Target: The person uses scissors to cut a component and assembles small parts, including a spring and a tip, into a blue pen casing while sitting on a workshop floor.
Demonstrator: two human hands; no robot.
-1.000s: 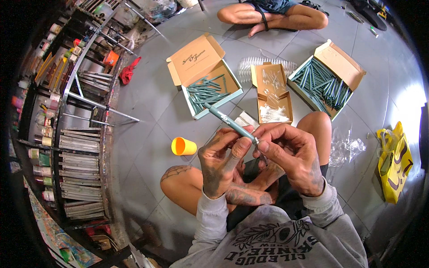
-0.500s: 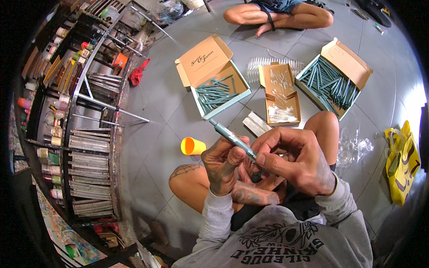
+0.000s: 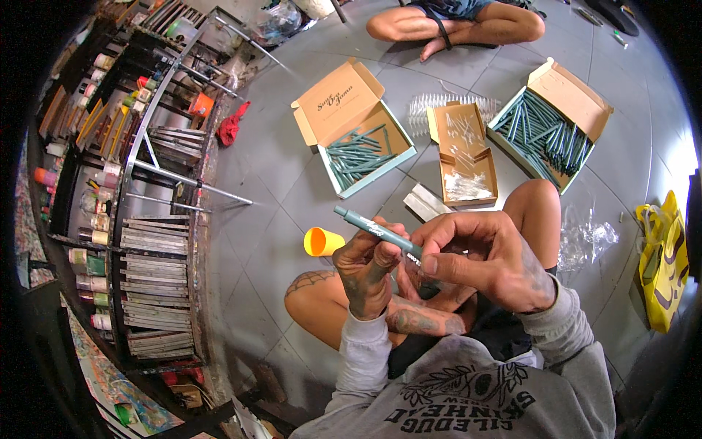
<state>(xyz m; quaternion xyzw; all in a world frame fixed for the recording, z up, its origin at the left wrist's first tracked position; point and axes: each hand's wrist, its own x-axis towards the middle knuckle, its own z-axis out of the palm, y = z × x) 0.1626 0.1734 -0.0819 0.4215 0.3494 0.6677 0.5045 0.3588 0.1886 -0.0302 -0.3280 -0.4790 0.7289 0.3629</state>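
A dark green pen (image 3: 375, 230) with white print is held slantwise between both hands over my crossed legs. My left hand (image 3: 368, 263) closes around its middle, with the thumb pressed along the near side. At the lower right end, my right hand (image 3: 479, 256) pinches the pen between thumb and curled fingers. Those fingers hide the tip of that end. Just left of my left hand, a yellow cup (image 3: 323, 241) lies on its side on the floor.
Ahead stand open cardboard boxes: one of green pens (image 3: 360, 164), one of small clear plastic parts (image 3: 468, 183), and a fuller pen box (image 3: 545, 132). A yellow bag (image 3: 662, 267) lies right. A crowded rack (image 3: 157, 256) stands left. Another person's crossed legs (image 3: 453, 25) are across from me.
The pen now lies flatter, its upper left end having dipped slightly. Both hands keep their hold on it. The whole view has shifted a little.
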